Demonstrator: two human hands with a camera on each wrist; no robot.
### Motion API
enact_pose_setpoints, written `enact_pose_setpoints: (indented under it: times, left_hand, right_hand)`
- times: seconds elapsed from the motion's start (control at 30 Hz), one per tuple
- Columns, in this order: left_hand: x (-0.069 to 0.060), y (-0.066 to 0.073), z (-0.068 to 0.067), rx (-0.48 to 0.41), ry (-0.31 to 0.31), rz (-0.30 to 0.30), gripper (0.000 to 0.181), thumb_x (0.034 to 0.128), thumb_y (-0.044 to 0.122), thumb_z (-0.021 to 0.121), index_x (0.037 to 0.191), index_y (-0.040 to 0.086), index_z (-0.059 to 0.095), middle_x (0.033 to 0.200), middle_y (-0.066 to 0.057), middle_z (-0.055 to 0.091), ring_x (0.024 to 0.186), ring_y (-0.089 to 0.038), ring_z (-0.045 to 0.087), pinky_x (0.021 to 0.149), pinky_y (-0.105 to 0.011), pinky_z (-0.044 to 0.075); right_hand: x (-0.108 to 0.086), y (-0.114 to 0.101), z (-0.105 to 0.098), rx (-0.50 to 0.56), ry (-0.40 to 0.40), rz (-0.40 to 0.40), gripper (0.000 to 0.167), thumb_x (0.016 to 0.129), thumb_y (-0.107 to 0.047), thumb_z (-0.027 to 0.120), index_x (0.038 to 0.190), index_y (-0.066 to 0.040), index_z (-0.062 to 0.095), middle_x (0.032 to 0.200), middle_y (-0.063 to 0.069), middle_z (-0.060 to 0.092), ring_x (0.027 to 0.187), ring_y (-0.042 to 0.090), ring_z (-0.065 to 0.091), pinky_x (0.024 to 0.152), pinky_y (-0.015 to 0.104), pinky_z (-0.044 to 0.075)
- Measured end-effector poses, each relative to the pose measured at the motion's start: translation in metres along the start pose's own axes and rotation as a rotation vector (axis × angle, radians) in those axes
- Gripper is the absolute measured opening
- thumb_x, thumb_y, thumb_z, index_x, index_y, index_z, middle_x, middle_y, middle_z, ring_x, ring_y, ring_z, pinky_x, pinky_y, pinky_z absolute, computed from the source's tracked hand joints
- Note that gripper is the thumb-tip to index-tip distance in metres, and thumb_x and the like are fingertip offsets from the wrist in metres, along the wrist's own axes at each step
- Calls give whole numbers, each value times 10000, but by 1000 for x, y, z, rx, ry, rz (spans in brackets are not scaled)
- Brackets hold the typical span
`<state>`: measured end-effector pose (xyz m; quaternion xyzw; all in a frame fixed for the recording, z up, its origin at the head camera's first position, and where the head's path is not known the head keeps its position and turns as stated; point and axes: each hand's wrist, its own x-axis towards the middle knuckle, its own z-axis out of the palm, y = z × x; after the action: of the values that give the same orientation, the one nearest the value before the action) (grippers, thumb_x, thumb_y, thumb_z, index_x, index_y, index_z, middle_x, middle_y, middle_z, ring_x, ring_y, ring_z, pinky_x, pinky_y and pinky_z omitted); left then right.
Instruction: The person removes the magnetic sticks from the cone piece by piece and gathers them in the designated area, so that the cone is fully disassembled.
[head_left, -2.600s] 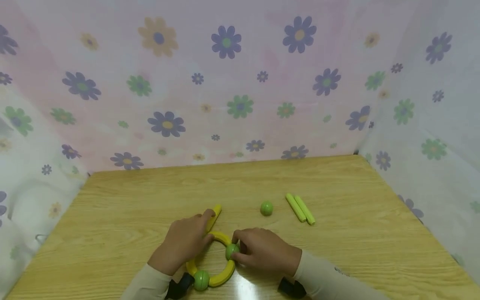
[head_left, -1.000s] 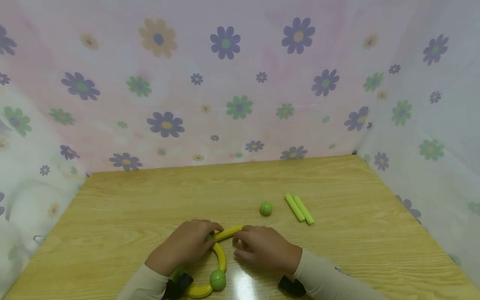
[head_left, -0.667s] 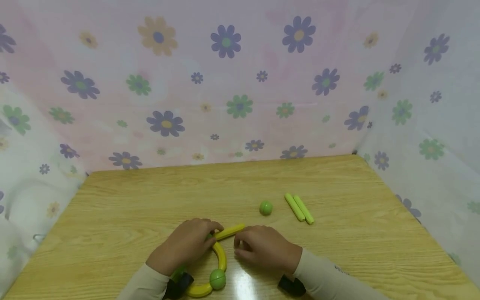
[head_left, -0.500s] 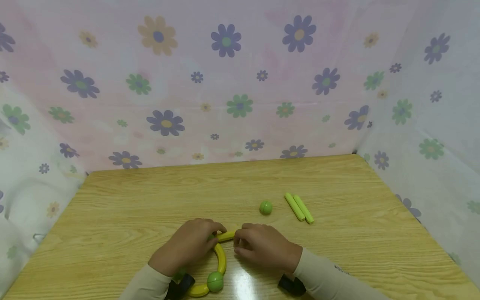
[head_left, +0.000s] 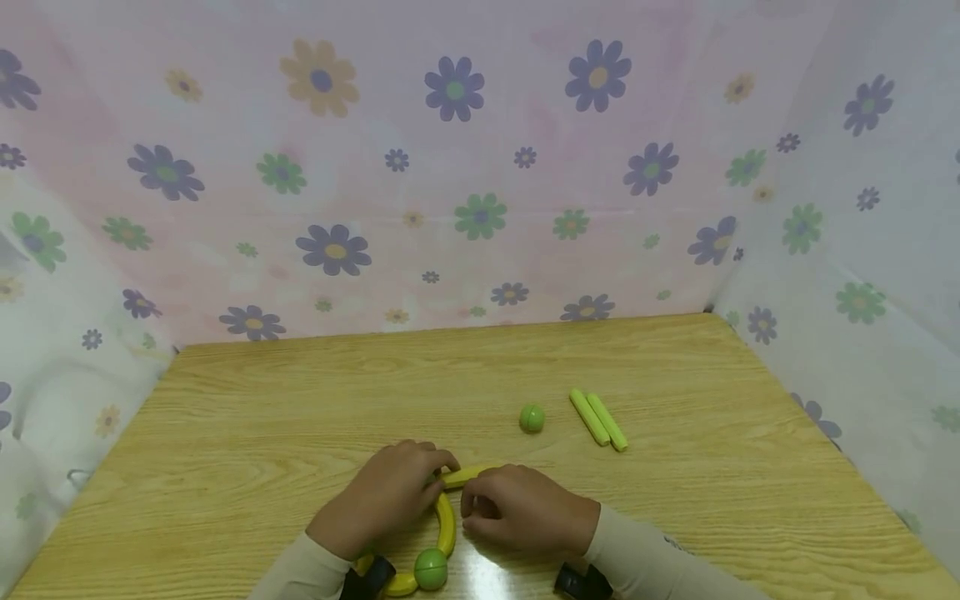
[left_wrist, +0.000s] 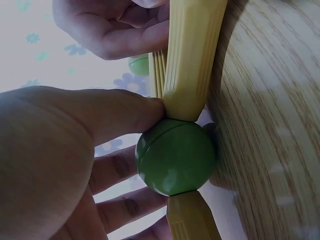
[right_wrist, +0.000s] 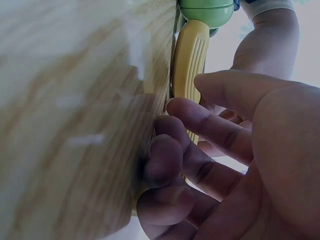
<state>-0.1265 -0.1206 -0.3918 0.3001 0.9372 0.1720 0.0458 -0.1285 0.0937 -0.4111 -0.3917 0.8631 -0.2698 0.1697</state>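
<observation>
In the head view my left hand (head_left: pixel 386 500) reaches over a partial ring of yellow curved rods (head_left: pixel 447 525) and green balls on the table. Up close, its thumb and fingers pinch a green ball (left_wrist: pixel 177 157) joined between two yellow rods. Running right from the left fingertips is a straight yellow stick (head_left: pixel 465 476). My right hand (head_left: pixel 528 512) is beside that stick's far end, fingers loosely curled, thumb and index apart. In the right wrist view it stands beside a curved rod (right_wrist: pixel 190 55); whether a fingertip touches the stick is unclear. Another green ball (head_left: pixel 431 569) sits nearest me.
A loose green ball (head_left: pixel 532 418) lies beyond the right hand. Two yellow-green sticks (head_left: pixel 597 420) rest side by side farther right. The wooden table (head_left: pixel 300 392) ends at a flowered cloth backdrop (head_left: pixel 480 167).
The ring has turned clockwise, bringing one green ball nearer me. The right hand has let go of that ball. The straight stick has swung from pointing away to pointing right.
</observation>
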Motion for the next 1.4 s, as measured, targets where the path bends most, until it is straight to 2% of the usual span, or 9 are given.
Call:
enact_pose_setpoints:
  times: [0.27, 0.57, 0.8, 1.1, 1.4]
  left_hand:
    - [0, 1, 1, 18, 3, -13, 171, 947, 129, 668, 1095, 159, 749, 1037, 4, 735, 995, -225, 684, 814, -418, 559]
    - [0, 3, -1, -1, 6, -23, 174, 953, 132, 665, 1103, 156, 750, 1023, 5, 726, 1003, -224, 678, 805, -390, 553]
    - [0, 2, -1, 1, 7, -25, 173, 952, 140, 670, 1105, 150, 751, 1021, -5, 729, 990, -228, 681, 785, -374, 553]
    - [1, 3, 2, 23, -1, -47, 160, 965, 169, 663, 1094, 123, 746, 1038, -13, 736, 932, -188, 666, 782, -365, 556]
    - [1, 6, 4, 26, 11, -60, 147, 953, 177, 680, 1073, 126, 750, 995, -11, 731, 864, -166, 644, 731, -343, 537]
  right_hand:
    - [0, 3, 2, -8, 15, -32, 65, 992, -253, 637, 952, -238, 686, 751, -205, 555, 655, -85, 496, 630, 133, 455]
    - [-1, 1, 0, 13, -12, 7, 71, 983, -263, 651, 994, -228, 712, 766, -193, 591, 664, -76, 521, 646, 141, 466]
    - [-1, -3, 0, 20, -19, -4, 87, 985, -262, 648, 1014, -212, 713, 787, -188, 609, 678, -83, 531, 660, 137, 473]
    - [-1, -3, 4, 8, -5, -49, 92, 991, -275, 641, 1007, -220, 712, 732, -196, 552, 626, -91, 479, 612, 125, 451]
    - [-2, -3, 4, 16, -11, -34, 92, 996, -307, 630, 981, -243, 695, 724, -192, 533, 626, -79, 471, 600, 137, 440]
